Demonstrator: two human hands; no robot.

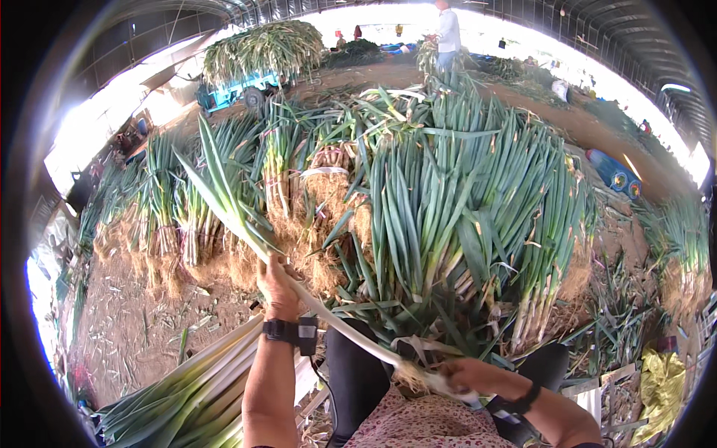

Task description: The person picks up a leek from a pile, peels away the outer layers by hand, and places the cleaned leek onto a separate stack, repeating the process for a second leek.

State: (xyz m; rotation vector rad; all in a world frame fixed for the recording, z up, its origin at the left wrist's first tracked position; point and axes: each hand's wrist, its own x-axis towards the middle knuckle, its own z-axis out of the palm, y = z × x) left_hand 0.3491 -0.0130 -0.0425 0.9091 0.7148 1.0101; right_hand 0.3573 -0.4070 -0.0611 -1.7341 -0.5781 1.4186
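Note:
A long green onion [328, 312] slants across my lap, its green leaves up and to the left, its white shank running down to the right. My left hand [278, 287] is closed around it where the shank turns green. Beside its bushy roots [411, 373], my right hand [472, 375] has its fingers closed together. Something whitish shows under those fingers, but I cannot make out what they hold. More long green onions [202, 381], with clean white shanks, lie in a heap by my left forearm.
Tied bundles of green onions with roots [321, 183] stand in front. A broad pile of leafy onions [455, 194] rises ahead and right. Behind are a blue loaded cart [243, 91] and a standing person [447, 37]. A yellow sack [661, 392] lies at the right.

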